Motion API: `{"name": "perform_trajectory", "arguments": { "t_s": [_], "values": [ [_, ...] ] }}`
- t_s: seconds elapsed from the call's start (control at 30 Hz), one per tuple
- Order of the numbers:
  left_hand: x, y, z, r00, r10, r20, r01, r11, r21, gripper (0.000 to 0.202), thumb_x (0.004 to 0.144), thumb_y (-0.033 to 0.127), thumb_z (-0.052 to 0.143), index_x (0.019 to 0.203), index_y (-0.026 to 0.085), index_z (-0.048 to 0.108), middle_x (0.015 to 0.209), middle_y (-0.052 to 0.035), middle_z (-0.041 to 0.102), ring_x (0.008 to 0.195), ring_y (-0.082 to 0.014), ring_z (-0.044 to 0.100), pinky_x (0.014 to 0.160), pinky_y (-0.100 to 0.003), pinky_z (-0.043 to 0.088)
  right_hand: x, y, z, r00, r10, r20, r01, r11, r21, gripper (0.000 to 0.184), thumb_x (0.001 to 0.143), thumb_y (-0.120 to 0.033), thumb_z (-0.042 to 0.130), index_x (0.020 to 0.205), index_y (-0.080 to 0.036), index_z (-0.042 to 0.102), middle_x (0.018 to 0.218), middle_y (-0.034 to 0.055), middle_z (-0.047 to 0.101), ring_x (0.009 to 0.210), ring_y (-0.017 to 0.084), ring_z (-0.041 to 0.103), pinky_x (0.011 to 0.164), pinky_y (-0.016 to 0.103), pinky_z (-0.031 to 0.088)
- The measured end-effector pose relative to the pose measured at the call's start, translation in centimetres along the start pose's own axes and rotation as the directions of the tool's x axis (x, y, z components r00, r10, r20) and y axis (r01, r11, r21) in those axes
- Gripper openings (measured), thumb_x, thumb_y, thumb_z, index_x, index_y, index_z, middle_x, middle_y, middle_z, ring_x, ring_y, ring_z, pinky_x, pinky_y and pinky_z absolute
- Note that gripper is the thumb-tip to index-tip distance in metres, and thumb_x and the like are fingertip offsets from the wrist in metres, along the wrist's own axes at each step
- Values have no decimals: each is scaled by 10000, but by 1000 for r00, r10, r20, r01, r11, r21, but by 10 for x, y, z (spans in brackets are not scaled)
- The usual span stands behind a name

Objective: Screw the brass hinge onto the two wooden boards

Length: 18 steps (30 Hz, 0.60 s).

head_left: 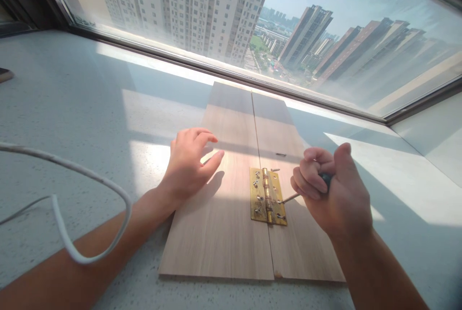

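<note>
Two light wooden boards (220,233) lie side by side on a pale speckled sill. A brass hinge (267,196) spans their seam, with several screws in its leaves. My right hand (334,189) is closed round the dark handle of a screwdriver (290,198), whose thin shaft points left onto the hinge's right leaf. My left hand (189,165) rests on the left board with its fingers loosely spread, holding nothing. A loose screw (280,155) lies on the right board above the hinge.
A white cable (68,242) loops across the left foreground over my left forearm. A large window (252,21) with a dark frame runs along the far edge of the sill. A dark object (5,75) sits at the far left edge.
</note>
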<state>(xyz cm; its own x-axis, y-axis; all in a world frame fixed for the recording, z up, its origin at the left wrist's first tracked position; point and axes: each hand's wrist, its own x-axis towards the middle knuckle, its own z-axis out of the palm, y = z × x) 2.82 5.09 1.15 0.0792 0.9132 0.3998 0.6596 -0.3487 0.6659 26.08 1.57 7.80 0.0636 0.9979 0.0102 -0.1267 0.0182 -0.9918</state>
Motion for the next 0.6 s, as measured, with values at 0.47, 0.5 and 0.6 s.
{"name": "perform_trajectory", "arguments": {
  "t_s": [0.47,0.5,0.6],
  "values": [
    [6,103,34,933,254,254,-155,923,-352,120,816,157,632,935,172,621,844,-30,657,761,-191,612,653,-319,480,-11,24,-23,992,128,22,-127,991,-42,180,866,-373,641,983,-284,744,982,41,736,942,236,661,824,393,531],
    [7,103,36,944,235,232,-146,927,-346,143,808,162,645,948,174,619,849,-30,654,758,-190,611,655,-320,482,-12,23,-24,993,118,11,-117,993,-32,168,866,-365,642,968,-283,746,981,40,741,944,237,666,835,400,532],
    [9,102,34,957,215,194,-135,923,-360,148,806,203,666,950,182,644,858,-31,653,730,-178,606,643,-311,488,-17,16,-27,990,139,39,-140,990,29,203,893,-395,601,979,-290,752,996,36,751,972,234,675,893,417,516]
  ]
}}
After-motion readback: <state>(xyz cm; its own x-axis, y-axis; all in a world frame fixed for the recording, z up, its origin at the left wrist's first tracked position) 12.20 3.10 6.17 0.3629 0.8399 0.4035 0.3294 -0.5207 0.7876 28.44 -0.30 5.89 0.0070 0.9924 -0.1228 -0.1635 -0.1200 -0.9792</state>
